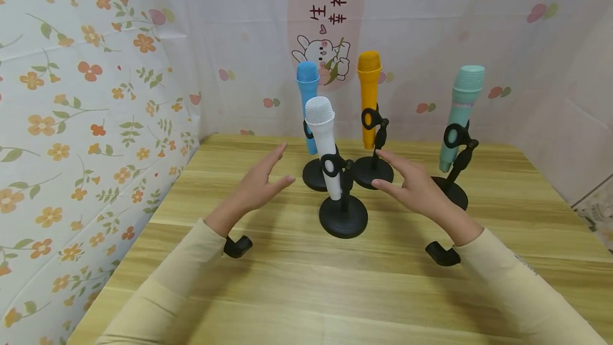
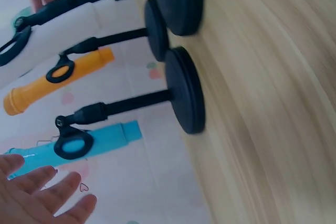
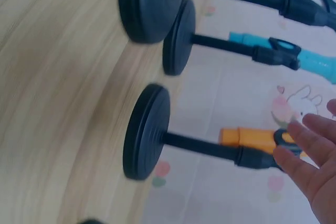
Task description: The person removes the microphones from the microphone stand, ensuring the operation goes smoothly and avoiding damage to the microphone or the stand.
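Between my two hands a white microphone (image 1: 325,142) leans in a black stand with a round base (image 1: 343,217). My left hand (image 1: 258,185) hovers to its left, fingers straight and thumb apart, holding nothing. On the other side my right hand (image 1: 412,182) reaches in with fingers extended, also holding nothing, and overlaps the space near the orange microphone's stand in the head view. Behind stand a blue microphone (image 1: 308,87), partly hidden by the white one, and an orange microphone (image 1: 369,81). Farther right is a mint green microphone (image 1: 462,105) in its own stand.
Everything stands on a wood-grain table (image 1: 287,292). A printed cloth (image 1: 230,52) with a cartoon rabbit hangs behind it, and a flowered cloth (image 1: 86,121) hangs at the left. Black wrist mounts (image 1: 238,246) stick out below both wrists.
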`<action>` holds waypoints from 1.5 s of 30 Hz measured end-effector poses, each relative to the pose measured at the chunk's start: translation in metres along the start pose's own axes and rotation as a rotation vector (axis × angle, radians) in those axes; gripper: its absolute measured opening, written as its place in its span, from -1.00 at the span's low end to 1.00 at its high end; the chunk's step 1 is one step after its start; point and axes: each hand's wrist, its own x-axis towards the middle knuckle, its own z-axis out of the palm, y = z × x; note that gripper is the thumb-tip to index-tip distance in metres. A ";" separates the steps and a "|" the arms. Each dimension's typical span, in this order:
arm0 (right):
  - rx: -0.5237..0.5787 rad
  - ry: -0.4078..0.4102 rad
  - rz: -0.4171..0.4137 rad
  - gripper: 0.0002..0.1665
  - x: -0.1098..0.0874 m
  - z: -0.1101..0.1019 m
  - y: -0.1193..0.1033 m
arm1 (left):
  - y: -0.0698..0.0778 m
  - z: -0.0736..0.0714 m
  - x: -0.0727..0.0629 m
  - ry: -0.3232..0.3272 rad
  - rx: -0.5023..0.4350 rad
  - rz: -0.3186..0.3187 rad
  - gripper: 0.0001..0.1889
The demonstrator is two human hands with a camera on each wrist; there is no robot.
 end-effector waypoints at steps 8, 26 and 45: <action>0.294 0.058 -0.015 -0.35 0.010 0.020 -0.010 | 0.007 0.009 0.010 0.104 -0.312 0.085 -0.12; 0.520 0.058 0.097 -0.41 0.030 0.047 -0.034 | 0.031 0.035 0.034 0.153 -0.501 -0.021 -0.36; 0.495 0.226 0.089 -0.79 0.026 0.045 -0.068 | 0.052 0.036 0.054 0.259 -0.542 -0.009 -0.44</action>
